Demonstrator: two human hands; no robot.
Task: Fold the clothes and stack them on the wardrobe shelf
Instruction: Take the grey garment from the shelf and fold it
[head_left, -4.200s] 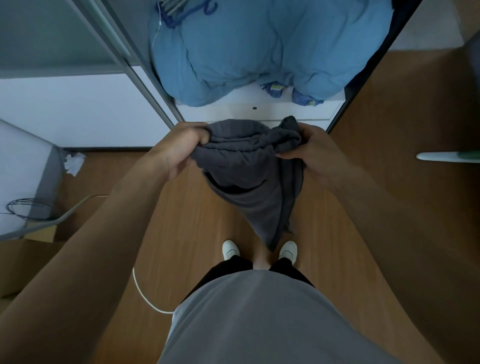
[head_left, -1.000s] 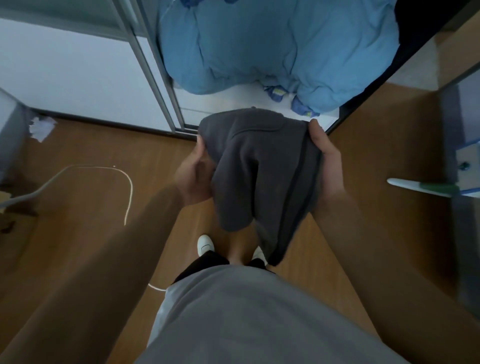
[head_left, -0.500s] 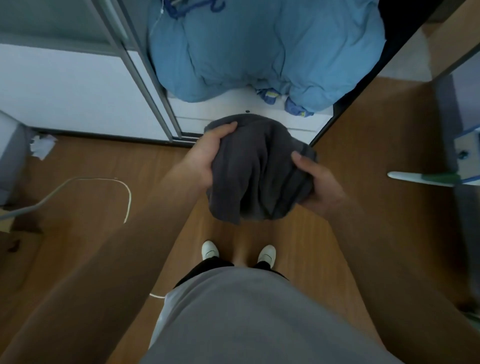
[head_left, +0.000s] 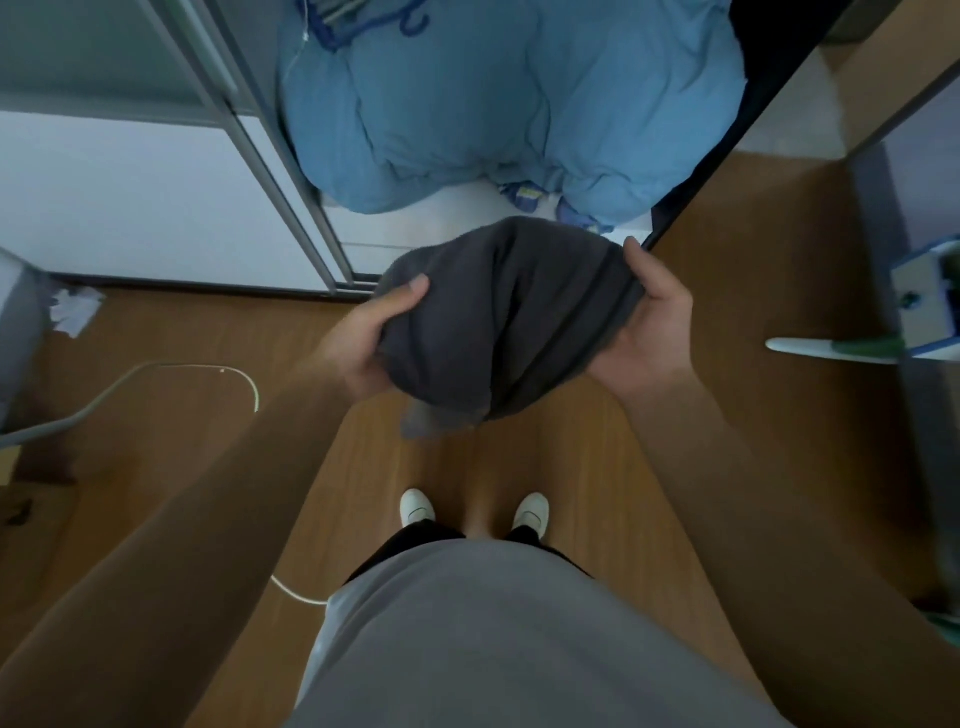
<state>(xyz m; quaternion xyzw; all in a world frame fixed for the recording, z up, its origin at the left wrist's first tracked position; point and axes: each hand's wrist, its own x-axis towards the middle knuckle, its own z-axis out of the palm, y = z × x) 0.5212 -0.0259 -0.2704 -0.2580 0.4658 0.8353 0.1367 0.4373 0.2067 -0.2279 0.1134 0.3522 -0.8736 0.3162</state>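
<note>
**Grey bundle held up before the wardrobe**

Head view. Shows a dark grey garment bunched into a thick, rounded bundle, with soft lengthwise folds, one darker seam line down its right half and a loose, paler corner hanging from the lower edge. Holds it in mid-air, above the wooden floor and just in front of the white wardrobe shelf, not on it. Grips the bundle's left side with the left hand, thumb pressed on top, fingers curled out of sight beneath. Cups the right side with the right hand, palm up, thumb hooked over the upper edge, fingers clenched into the cloth from below. Finds a puffy light blue quilt on the shelf behind, with a small blue-and-yellow tag at its lower edge, print too small to read. Takes in white shoes on the floor below the bundle.
</note>
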